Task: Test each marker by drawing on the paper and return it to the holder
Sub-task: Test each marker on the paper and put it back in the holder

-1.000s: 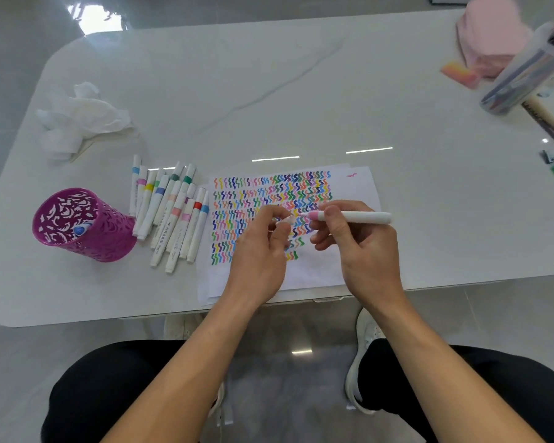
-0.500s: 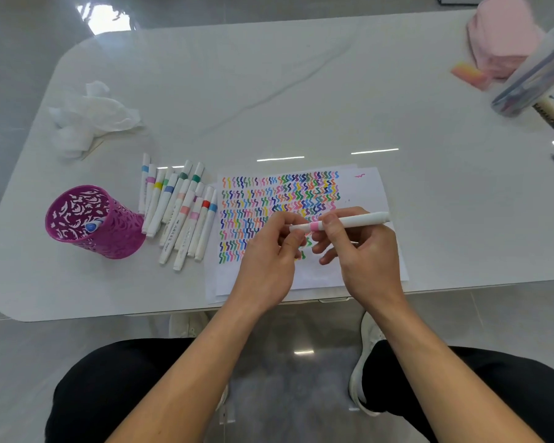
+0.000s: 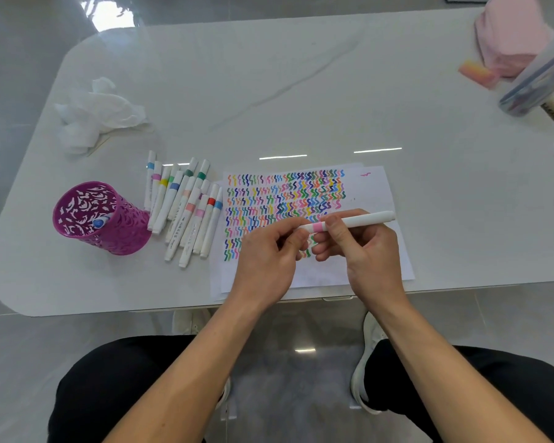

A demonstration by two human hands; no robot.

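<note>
One marker (image 3: pixel 99 222) in the holder (image 3: pixel 115 238) at nine o'clock, a pile (image 3: pixel 186 212) waiting; left hand (image 3: pixel 266 260), right hand (image 3: pixel 368 254) grip the pink marker (image 3: pixel 352 221).

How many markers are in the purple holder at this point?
1. A blue-tipped marker shows inside the purple holder, against its inner wall. Others lower down may be hidden. The pink-banded marker is held by the left hand and right hand.

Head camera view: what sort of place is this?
Likely a home or office table set up for colouring: a purple cut-out holder, loose markers beside it, and paper filled with coloured squiggles.
</note>
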